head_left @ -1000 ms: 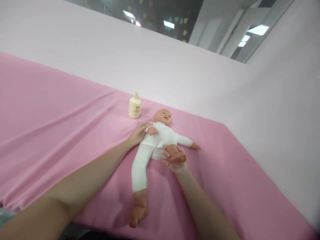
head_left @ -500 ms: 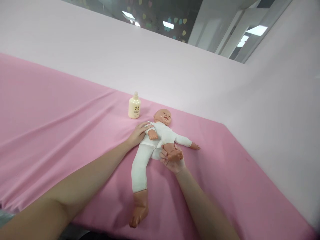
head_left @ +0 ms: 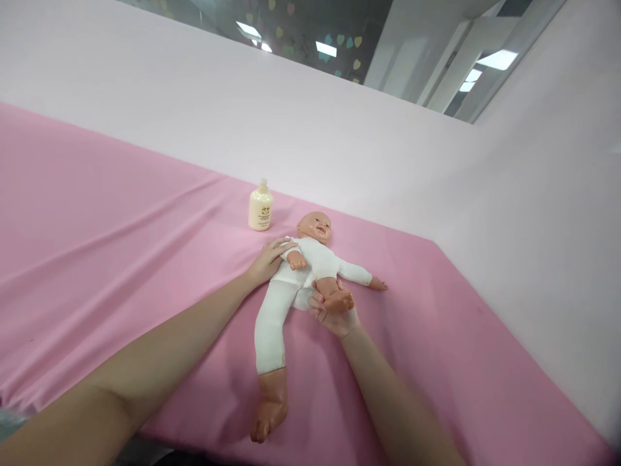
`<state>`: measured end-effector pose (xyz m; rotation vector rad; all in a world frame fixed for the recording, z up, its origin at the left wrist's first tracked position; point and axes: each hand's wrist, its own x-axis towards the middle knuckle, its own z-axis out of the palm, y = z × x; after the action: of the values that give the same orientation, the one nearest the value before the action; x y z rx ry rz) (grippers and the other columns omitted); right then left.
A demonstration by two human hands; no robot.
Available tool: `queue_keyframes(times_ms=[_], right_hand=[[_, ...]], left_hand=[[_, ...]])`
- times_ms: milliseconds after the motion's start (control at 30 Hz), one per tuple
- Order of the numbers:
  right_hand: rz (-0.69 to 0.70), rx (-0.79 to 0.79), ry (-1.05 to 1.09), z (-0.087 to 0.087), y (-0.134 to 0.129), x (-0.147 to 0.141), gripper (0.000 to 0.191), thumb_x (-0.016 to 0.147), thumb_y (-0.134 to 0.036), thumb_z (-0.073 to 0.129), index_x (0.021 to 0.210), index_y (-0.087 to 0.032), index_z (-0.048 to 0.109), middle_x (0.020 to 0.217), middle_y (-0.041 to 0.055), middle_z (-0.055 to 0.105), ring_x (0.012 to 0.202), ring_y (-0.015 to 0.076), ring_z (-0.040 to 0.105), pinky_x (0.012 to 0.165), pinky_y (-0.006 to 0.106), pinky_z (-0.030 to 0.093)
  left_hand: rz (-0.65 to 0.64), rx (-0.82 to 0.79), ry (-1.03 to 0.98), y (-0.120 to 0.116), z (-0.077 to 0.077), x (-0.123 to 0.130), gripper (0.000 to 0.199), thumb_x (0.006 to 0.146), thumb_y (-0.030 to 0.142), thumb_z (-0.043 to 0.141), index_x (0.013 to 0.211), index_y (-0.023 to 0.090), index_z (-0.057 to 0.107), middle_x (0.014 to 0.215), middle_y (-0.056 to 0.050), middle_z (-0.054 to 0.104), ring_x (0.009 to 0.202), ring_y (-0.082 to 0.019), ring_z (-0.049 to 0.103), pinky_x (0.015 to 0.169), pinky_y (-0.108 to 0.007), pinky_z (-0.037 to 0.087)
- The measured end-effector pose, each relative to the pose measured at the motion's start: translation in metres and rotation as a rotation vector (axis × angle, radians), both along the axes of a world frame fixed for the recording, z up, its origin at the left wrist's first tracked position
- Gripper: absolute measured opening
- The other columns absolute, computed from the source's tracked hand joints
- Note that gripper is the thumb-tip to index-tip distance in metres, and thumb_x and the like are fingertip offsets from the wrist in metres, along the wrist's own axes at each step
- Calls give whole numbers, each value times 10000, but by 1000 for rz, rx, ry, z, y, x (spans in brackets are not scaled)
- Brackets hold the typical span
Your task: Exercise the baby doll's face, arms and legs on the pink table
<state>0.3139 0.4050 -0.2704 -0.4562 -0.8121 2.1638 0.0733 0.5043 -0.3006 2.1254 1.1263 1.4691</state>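
Note:
A baby doll (head_left: 323,259) with a bare plastic head and white cloth body lies on its back on the pink sheet. My left hand (head_left: 268,260) is at the doll's side, its fingers laid over the sleeve of the bent arm and gripping it there; its thumb is hidden. From underneath, my right hand (head_left: 339,320) is closed around the ankle of one raised, bent leg, just behind the plastic foot (head_left: 338,299). The doll's other leg (head_left: 270,330) stretches straight toward me. Its far arm (head_left: 356,272) lies out to the right.
Beyond my left hand a cream-coloured bottle (head_left: 261,210) with a clear top stands upright on the pink sheet (head_left: 121,213). White padded walls (head_left: 339,155) rise behind and to the right. Above is a dark reflective panel (head_left: 301,32) with heart shapes.

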Motion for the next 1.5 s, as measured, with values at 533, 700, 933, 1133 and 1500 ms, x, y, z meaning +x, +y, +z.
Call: queue_keyframes(times_ms=[533,700,933,1133,1500], right_hand=[[33,17,-33,-5,-1,2,562,793,-628,702,1078,-147,655,797,5,495,686,100,419,675,231,480],[56,42,-35,-6,-1,2,566,798,-649,701,1084,-163,663,792,0,490,689,97,417,690,232,469],[43,28,4,-2,-2,0,553,790,-638,726,1050,-152,681,759,-11,494,671,94,403,694,233,453],[45,35,-23,-1,-3,0,529,810,-627,684,1061,-162,659,763,-4,493,700,113,422,735,269,440],[56,37,-2,-2,-3,0,530,809,-608,664,1065,-145,637,761,-5,481,685,107,393,743,267,453]], left_hand=[[-17,-48,30,-5,4,-3,444,944,309,474,1341,266,668,1460,-87,558,1385,-269,474,1241,-494,316],[-47,-45,41,-5,4,-4,471,932,318,478,1366,268,654,1474,-88,544,1392,-280,466,1239,-503,308],[-69,-90,79,-11,10,-6,515,905,363,513,1398,263,626,1525,-78,504,1434,-288,424,1247,-494,291],[-69,-103,100,-15,17,-5,512,944,451,500,1404,260,619,1529,-84,505,1450,-283,410,1255,-489,269],[-71,-84,77,-11,13,-4,509,996,487,409,1402,264,622,1508,-77,538,1453,-262,418,1258,-475,264]])
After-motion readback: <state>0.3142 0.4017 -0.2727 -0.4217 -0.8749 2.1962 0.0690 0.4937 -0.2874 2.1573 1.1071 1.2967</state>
